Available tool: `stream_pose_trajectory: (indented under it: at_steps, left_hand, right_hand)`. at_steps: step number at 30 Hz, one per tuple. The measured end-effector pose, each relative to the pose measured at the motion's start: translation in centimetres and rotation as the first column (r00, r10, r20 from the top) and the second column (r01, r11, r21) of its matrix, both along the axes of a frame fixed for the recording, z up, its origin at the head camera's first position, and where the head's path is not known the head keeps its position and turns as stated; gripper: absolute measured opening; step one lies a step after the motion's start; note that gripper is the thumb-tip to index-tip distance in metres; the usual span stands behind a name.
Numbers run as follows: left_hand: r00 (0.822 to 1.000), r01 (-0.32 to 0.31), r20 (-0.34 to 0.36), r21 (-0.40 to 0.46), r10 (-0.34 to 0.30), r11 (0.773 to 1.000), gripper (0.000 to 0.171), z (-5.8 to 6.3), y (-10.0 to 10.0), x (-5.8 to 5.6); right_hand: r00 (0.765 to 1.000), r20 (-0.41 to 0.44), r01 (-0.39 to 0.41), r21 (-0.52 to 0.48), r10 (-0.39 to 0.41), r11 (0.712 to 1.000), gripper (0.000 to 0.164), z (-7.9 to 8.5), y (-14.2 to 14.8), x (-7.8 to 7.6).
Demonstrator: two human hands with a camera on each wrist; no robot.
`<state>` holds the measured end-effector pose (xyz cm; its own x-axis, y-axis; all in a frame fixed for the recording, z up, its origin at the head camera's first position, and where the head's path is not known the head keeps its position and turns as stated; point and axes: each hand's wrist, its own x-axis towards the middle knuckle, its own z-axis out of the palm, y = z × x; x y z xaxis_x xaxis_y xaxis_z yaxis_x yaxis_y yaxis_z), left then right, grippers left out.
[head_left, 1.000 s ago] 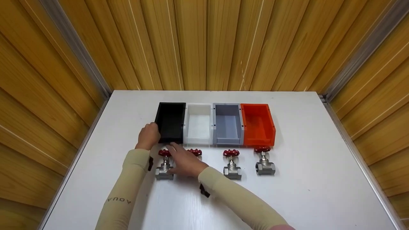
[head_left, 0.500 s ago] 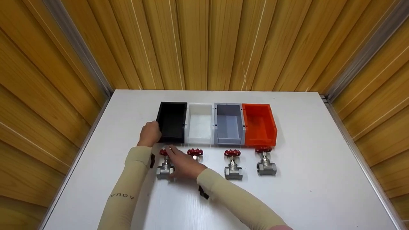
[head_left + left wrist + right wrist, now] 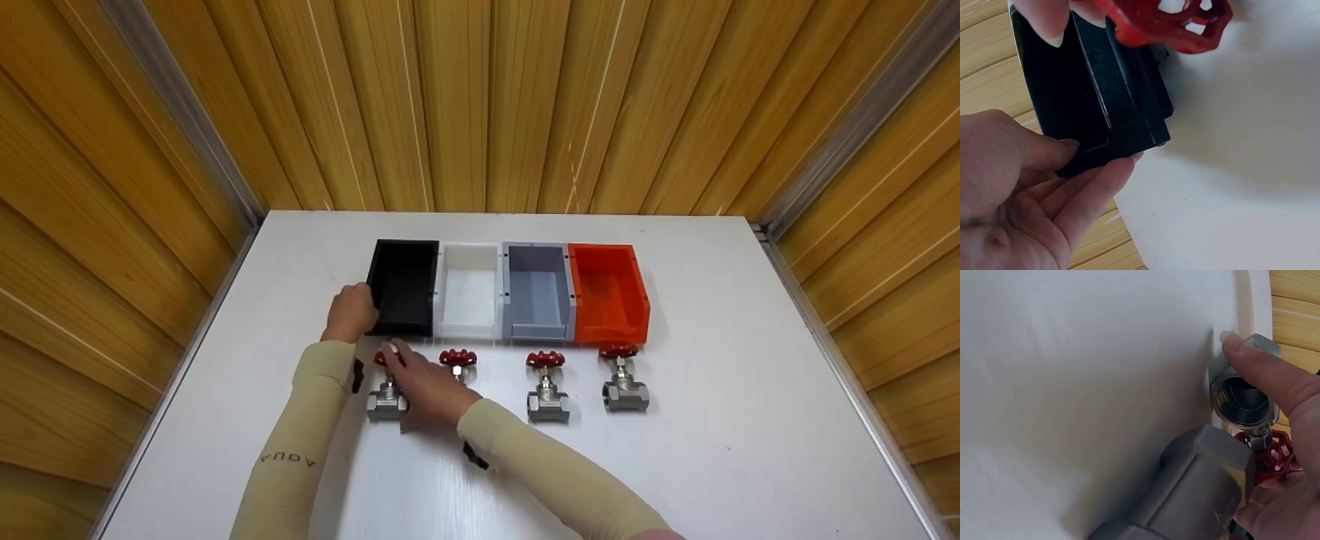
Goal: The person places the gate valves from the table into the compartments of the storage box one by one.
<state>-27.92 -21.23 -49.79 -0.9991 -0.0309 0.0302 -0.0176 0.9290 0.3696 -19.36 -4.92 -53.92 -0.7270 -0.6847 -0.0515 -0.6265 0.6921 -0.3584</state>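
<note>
- Reading the clock in the head view, we judge that the relation that matters most is how the right hand (image 3: 431, 386) sits against the leftmost valve (image 3: 385, 406): the valve lies at 9 o'clock from the middle of that hand.
- We see the valve's long axis run roughly from 12 to 6, its red handwheel (image 3: 1145, 23) at 12 and its metal body at 6; the pipe ends point to 9 and 3.
- The right hand is the nearer one. Its thumb (image 3: 1269, 372) and fingers are spread apart along that axis, fingertips (image 3: 1049, 19) by the handwheel and thumb beside the body. We cannot tell how firmly, if at all, they press on the metal.
- The left hand (image 3: 351, 313) pinches the side wall of the black bin (image 3: 405, 292), thumb inside and fingers outside. From this grip the valve lies at about 5 o'clock, apart from it.
- We find the valve on the white table (image 3: 675, 465), just in front of the black bin, which sits at 12 o'clock from it.
- The second valve (image 3: 457, 358) shows its handwheel at about 1 o'clock from the right hand, which hides much of its body; the third valve (image 3: 548, 406) stands well apart at 3.
</note>
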Motion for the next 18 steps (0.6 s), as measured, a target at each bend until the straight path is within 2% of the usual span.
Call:
stream_pose_trajectory:
  at_steps: [7,13,18]
  left_hand:
    - [1.0,-0.002,0.013,0.003,0.002,1.0,0.012,0.09,-0.14,-0.04]
    - [0.999,0.007,0.034,0.027,-0.008,1.0,0.011,0.12,-0.21,-0.12]
    - [0.998,0.01,0.058,0.044,-0.012,0.999,0.01,0.26,-0.26,-0.09]
  right_hand:
    - [0.987,-0.157,-0.012,0.114,0.03,0.993,0.121,-0.01,-0.52,0.22]
    - [0.965,-0.258,-0.019,0.073,0.037,0.997,0.102,-0.36,-0.83,0.38]
    - [0.964,-0.264,-0.029,0.054,0.043,0.998,0.103,-0.53,-0.9,0.4]
